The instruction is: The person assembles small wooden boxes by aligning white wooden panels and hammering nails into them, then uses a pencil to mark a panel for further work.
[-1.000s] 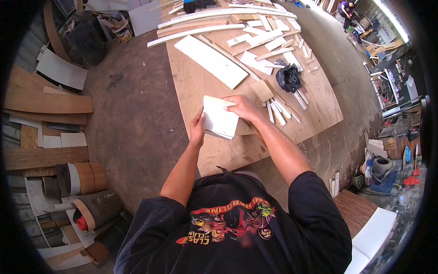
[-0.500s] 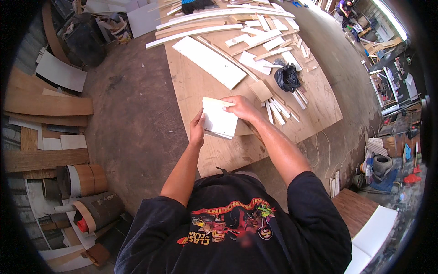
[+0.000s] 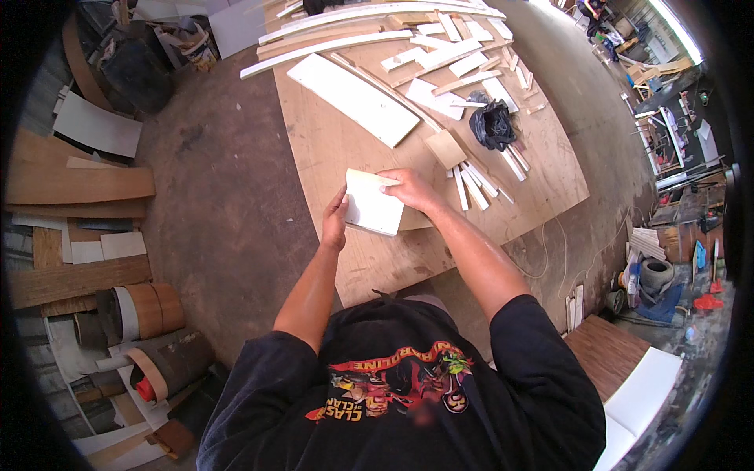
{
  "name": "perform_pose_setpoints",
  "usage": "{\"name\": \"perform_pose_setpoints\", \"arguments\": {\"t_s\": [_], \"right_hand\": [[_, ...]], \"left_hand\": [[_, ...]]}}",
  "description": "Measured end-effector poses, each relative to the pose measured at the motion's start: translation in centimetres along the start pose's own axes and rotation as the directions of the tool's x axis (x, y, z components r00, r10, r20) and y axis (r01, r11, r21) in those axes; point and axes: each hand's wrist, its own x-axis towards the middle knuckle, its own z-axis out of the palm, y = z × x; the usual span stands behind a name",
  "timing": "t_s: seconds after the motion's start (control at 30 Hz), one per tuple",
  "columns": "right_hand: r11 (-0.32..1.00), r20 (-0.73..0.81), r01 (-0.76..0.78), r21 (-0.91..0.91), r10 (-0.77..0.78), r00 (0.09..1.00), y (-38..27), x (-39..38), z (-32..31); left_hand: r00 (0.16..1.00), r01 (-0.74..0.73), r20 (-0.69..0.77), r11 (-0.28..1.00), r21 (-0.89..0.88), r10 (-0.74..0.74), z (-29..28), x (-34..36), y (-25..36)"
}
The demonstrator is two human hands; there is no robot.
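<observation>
A small white board, roughly square, is held up over the near part of the wooden table. My left hand grips its left edge, with the thumb toward the front and the fingers mostly hidden behind. At the far right corner my right hand is closed on the same board, thumb lying on the white face. A pale yellow strip runs along the board's far edge; whether it is a separate piece, I cannot tell. A few small dark specks mark the white face.
The plywood tabletop carries a long white board, several wooden strips, a tan block and a black plastic bag. Rolled sheets and boards stand at left. A cable lies on the floor at right; a person is far off.
The view has shifted slightly, so the table's things sit a little further left and up. Both hands keep their hold on the white board, which has barely moved.
</observation>
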Motion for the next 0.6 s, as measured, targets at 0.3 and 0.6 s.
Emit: {"name": "perform_pose_setpoints", "arguments": {"t_s": [0.3, 0.6], "right_hand": [[0.997, 0.040, -0.081, 0.017, 0.080, 0.996, 0.1, 2.0, -0.2], [0.996, 0.066, -0.077, 0.047, 0.074, 0.995, 4.2, 5.3, 0.1]], "left_hand": [[0.999, 0.004, -0.032, 0.999, -0.032, -0.005, -0.8, 2.9, -1.5], [0.994, 0.062, -0.086, 0.997, -0.035, -0.065, -0.3, 5.7, -2.7]]}}
